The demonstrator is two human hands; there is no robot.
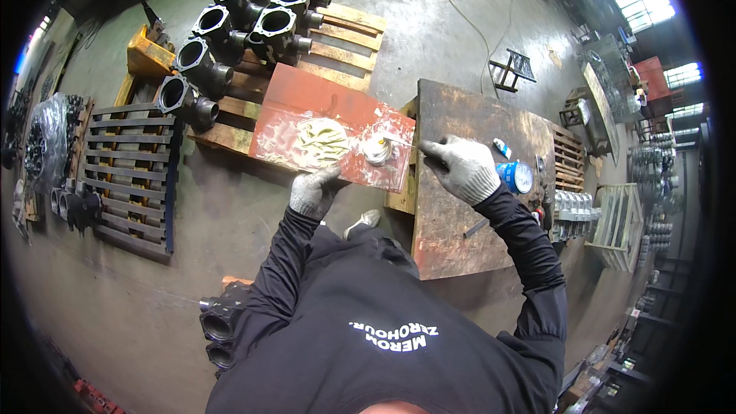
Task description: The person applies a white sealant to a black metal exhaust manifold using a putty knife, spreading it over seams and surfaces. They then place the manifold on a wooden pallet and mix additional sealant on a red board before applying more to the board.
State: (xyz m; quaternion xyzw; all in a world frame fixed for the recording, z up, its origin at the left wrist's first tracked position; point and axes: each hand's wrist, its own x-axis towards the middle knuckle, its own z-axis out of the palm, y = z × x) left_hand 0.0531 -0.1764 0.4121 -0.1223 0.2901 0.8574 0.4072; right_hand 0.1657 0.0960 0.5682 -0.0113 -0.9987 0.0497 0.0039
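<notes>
A reddish-brown board [307, 96] lies in front of me, its left part over the pallet with the black castings. A spread mound of pale yellow-green paste [322, 142] covers its middle, and a smaller heap of white paste [377, 149] sits to the right. My left hand [314, 192], in a white knit glove, grips the board's near edge, thumb on top and fingers hidden below. My right hand [464, 169], gloved alike, is closed just beyond the board's right edge. A thin pale strip [398, 140] reaches from its fingertips toward the white paste; its kind is unclear.
At right stands a worn wooden table [460, 238] with a blue can [515, 177], a small tube [502, 147] and a dark bar [476, 228]. Several black castings [274, 23] stand on a wooden pallet [349, 46] ahead. A slatted pallet [130, 172] lies left; a stool [514, 69] stands beyond the table.
</notes>
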